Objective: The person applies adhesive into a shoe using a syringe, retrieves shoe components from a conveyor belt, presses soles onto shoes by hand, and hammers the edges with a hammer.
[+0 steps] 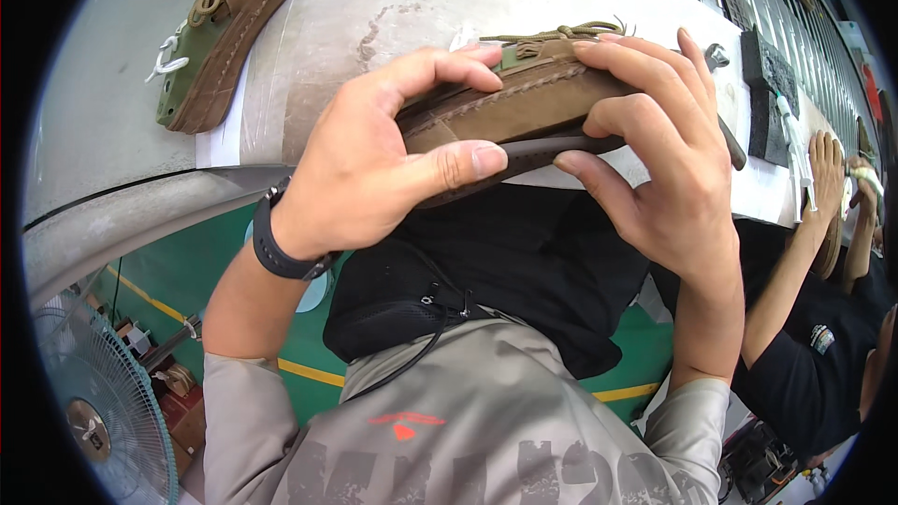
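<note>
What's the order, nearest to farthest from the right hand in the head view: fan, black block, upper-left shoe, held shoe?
From the right hand:
1. held shoe, in its grasp
2. black block, to the hand's right
3. upper-left shoe, past the left hand
4. fan, lower left

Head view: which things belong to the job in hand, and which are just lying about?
In hand:
- brown shoe
- dark sole
- left hand, right hand

Apparently just about:
- second shoe, upper left
- fan, lower left
- black block, right

Pale worktable (323, 14) bearing a brown-green shoe (221, 61), black block (765, 65)
</note>
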The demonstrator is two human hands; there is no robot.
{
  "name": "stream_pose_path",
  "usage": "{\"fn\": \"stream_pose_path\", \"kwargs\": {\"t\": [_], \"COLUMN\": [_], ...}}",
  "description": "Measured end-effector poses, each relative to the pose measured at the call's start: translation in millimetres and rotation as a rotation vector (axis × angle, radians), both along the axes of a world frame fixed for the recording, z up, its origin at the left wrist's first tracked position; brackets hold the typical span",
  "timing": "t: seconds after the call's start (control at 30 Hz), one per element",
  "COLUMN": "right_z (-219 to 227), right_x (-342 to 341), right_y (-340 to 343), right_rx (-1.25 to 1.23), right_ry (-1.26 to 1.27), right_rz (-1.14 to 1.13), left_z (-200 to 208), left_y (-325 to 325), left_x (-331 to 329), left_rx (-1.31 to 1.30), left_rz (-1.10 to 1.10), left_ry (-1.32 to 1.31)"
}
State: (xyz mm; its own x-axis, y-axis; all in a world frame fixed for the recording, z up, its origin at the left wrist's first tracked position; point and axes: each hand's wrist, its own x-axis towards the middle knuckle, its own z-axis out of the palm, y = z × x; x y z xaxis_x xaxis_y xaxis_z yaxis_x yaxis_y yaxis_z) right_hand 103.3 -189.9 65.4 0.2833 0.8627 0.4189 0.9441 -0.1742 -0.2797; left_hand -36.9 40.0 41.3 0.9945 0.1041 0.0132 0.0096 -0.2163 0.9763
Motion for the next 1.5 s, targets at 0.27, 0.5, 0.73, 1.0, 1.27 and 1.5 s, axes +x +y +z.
{"fn": "stream_pose_path", "kwargs": {"t": [0.27,0.5,0.73,1.0,1.27,1.5], "right_z": [-13.7,-20.1,-18.9,4.4,-42.4,-56.1], "right_x": [8.2,10.4,8.6,13.4,67.0,82.8], "right_y": [-2.8,1.0,1.6,8.2,-12.2,53.7], "right_rx": [0.068,0.127,0.145,0.01,0.57,0.648], "right_ry": [-0.044,-0.06,-0.065,0.119,0.858,1.118], "right_rz": [0.056,0.071,0.063,-0.022,-0.314,-0.426], "left_z": [-0.3,-5.3,3.6,3.8,13.8,-14.9], "left_y": [3.9,2.3,-3.0,-14.2,-35.3,-26.1], "left_x": [11.2,15.5,22.9,27.7,7.5,65.7], "left_rx": [0.048,-0.047,0.147,0.264,0.79,0.378], "left_rz": [-0.109,-0.078,-0.086,-0.015,0.089,-0.119], "left_ry": [0.004,0.025,0.026,0.045,-0.078,-0.214]}}
